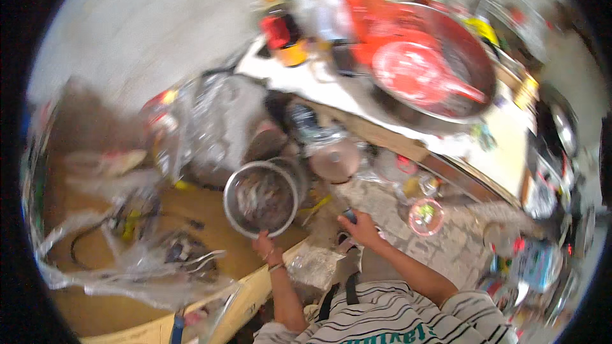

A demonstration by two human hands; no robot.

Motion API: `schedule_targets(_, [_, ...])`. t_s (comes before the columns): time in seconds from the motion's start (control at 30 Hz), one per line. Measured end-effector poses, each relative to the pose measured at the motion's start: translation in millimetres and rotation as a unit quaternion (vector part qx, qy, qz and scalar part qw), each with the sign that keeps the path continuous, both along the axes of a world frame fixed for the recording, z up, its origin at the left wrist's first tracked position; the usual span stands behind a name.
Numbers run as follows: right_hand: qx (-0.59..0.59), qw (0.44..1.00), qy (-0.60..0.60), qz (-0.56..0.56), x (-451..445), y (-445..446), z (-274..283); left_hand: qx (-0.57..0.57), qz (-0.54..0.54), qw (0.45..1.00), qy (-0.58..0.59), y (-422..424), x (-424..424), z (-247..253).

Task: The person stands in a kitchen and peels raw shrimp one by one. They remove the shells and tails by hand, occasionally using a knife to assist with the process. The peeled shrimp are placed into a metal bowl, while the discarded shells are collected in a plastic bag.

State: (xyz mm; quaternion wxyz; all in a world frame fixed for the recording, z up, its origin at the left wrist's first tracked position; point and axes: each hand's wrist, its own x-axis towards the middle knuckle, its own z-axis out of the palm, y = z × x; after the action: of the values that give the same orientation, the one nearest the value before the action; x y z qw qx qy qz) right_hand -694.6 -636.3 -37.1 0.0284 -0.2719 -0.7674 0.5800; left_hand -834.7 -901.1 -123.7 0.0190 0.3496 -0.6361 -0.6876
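Note:
My left hand (268,248) grips the near rim of a round metal pot (232,217). The pot's mouth tips towards me, and a blurred brownish mass shows inside. Below and to its right, my right hand (364,230) is closed around a small dark object (350,215). Blur hides what that object is. Just past the pot lies a round brownish lid (335,160) with a knob in its middle, near crumpled clear plastic.
A table (330,100) ahead carries bottles (289,48) and a large metal basin (430,115) with a red plastic colander (406,71). A pink basket (425,217) sits on the paved floor (397,248). Left, a clear plastic bag (143,267) and cables lie on cardboard (191,205).

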Motion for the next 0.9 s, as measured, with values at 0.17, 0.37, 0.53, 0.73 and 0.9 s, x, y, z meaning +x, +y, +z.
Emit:
schedule_targets(0.17, [0.049,0.997,-0.059,-0.01,103,39,17,0.003,-0.168,0.985,0.036,27,84,16])
schedule_targets(0.37, [-0.024,0.989,-0.003,-0.149,260,98,25,-0.137,-0.381,0.914,-0.011,132,207,75])
schedule_targets(0.53, [-0.027,0.94,0.047,-0.336,415,142,11,-0.094,-0.532,0.841,-0.015,228,323,90])
schedule_targets(0.73, [-0.075,0.831,0.036,-0.551,591,195,69,0.024,-0.694,0.716,-0.07,357,452,104])
schedule_targets(0.9, [-0.092,0.715,0.053,-0.691,688,230,74,-0.006,-0.773,0.631,-0.066,492,554,125])
